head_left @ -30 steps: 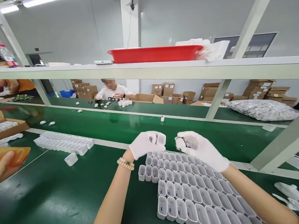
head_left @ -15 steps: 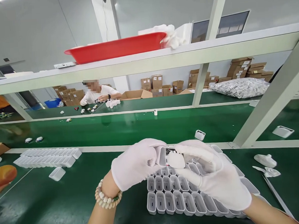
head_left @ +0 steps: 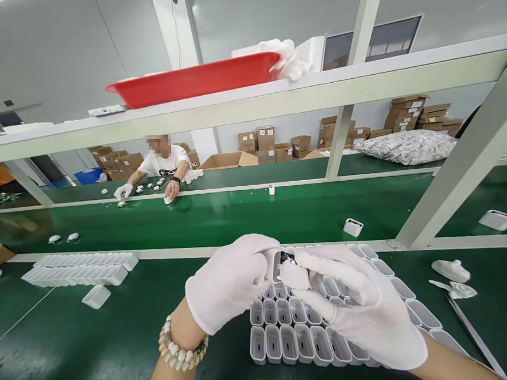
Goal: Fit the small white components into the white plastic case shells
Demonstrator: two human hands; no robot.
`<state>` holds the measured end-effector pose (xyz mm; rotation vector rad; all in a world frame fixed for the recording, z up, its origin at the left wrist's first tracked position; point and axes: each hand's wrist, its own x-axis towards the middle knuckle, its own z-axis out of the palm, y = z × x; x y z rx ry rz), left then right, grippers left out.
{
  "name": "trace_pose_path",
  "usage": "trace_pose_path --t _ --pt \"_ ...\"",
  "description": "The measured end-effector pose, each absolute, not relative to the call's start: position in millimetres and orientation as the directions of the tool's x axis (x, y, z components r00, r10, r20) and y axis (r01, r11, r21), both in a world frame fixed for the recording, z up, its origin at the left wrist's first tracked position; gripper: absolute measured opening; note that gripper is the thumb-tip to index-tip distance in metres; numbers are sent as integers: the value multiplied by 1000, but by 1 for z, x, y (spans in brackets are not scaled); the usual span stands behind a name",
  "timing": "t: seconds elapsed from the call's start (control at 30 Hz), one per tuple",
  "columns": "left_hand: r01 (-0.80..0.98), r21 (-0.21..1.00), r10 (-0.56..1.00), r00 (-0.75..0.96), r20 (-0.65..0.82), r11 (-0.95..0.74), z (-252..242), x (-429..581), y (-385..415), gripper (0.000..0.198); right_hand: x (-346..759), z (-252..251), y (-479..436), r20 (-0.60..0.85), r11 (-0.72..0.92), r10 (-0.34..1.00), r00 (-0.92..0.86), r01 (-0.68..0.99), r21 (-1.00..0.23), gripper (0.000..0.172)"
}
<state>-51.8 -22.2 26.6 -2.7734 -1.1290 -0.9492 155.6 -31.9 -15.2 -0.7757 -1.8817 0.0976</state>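
Observation:
In a white glove, my left hand (head_left: 233, 282) pinches a small white plastic case (head_left: 277, 267), its open side turned to the right. My right hand (head_left: 365, 300), also gloved, grips a rounded white part (head_left: 295, 275) with black electronics on its upper end. The electronics end sits at the mouth of the case; how far it is inside cannot be made out. Below both hands stand rows of open white plastic cases (head_left: 288, 342), partly covered by the right hand.
A green belt (head_left: 221, 220) runs behind the work surface, carrying a white case (head_left: 353, 227). On the left lie more white cases (head_left: 83, 272). Tweezers (head_left: 473, 331) rest at right. A co-worker (head_left: 167, 163) sits across; a red tray (head_left: 197, 79) is overhead.
The white part has tilted and shifted slightly left and down, close against the case. Items on the belt have moved right. Across the belt, the co-worker's arms have spread and reached forward.

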Motion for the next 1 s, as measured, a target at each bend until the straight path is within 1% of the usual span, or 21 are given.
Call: trace_pose_path --t 0.1,0.2,0.37,0.53,0.67,0.73,0.8,0.93,1.0 --pt "675 183 654 552 517 -714 27 -51 -22 20 153 -14 -33 808 785 545 -223 474 -399 23" --pt "677 143 639 575 511 -723 26 -52 -21 18 152 -14 -32 816 793 526 -239 486 -368 23" --pt "674 99 616 593 518 -732 20 -53 -18 20 152 -18 -29 845 811 459 -275 519 -272 25" --pt "695 77 640 607 471 -715 18 -51 -16 21 151 -20 -27 849 811 412 -330 557 -178 23" --pt "694 49 624 611 487 -718 18 -51 -16 19 149 -19 -28 848 810 411 -334 560 -171 21" --pt "684 58 614 610 501 -727 17 -51 -17 18 149 -19 -28 847 802 418 -329 572 -173 18" --pt "666 94 615 613 495 -740 16 -50 -17 19 150 -20 -27 838 809 415 -356 566 -160 18" --pt "655 180 651 602 463 -734 16 -48 -17 21 153 -28 -23 796 817 450 -405 546 -184 34" --pt "655 235 678 581 450 -718 17 -46 -17 17 154 -34 -21 777 803 469 -421 570 -175 44"
